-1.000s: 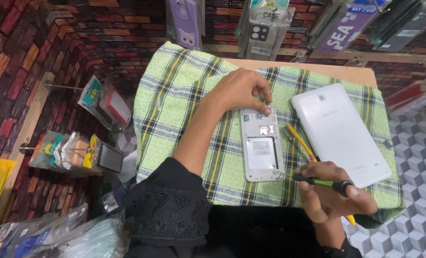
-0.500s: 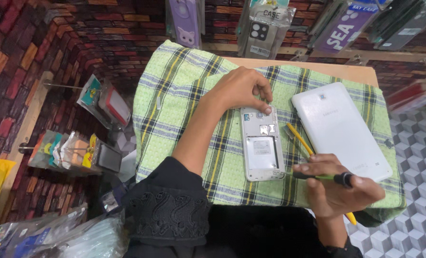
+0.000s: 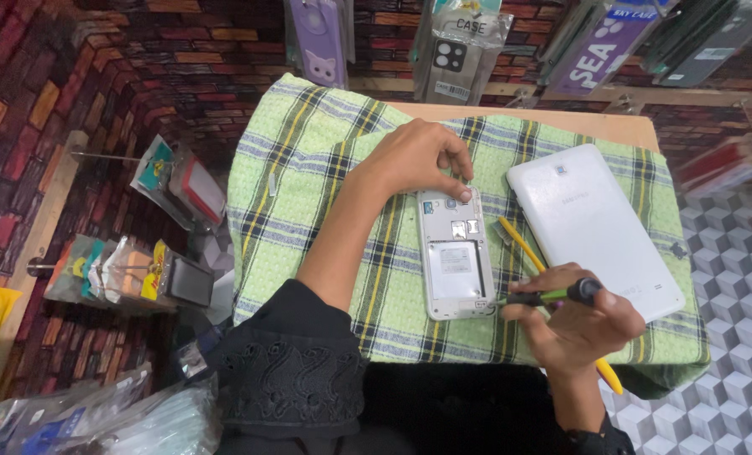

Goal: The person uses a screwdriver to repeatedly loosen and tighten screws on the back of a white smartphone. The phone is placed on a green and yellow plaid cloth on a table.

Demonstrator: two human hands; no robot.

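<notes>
On a small counter, draped whole: green plaid cloth [image 3: 325, 194], biggest thing in view, brick-pattern wall and hanging phone cases [image 3: 464, 50] beyond. Next in size, at the cloth's right side: white tablet [image 3: 591, 227], face down, long axis slanting away toward upper left, untouched.

Just left of the tablet, apart from it: phone [image 3: 454, 253], back cover off, battery bay bare (white frame, small slots near the top). Long axis running straight away from the body, top end far, bottom end near. Lying flat at the cloth's centre.

Left hand [image 3: 418, 160] laid over the phone's far end, fingers curled, fingertips [image 3: 464, 190] pressing on the top edge. Pinning, not clamping; nothing held inside the hand.

Right hand [image 3: 582, 324] low and to the right of the phone, closed round a screwdriver [image 3: 545, 296] with green shaft and black cap. Shaft nearly level, pointing left, tip touching or just at the phone's near right corner. So: phone to the left of that grip, screwdriver crossing its long axis almost square, right hand nearer the bottom end, left hand nearer the top.

Between phone and tablet, partly under the right hand: yellow pry stick [image 3: 519, 240], slanting, loose on the cloth.
</notes>
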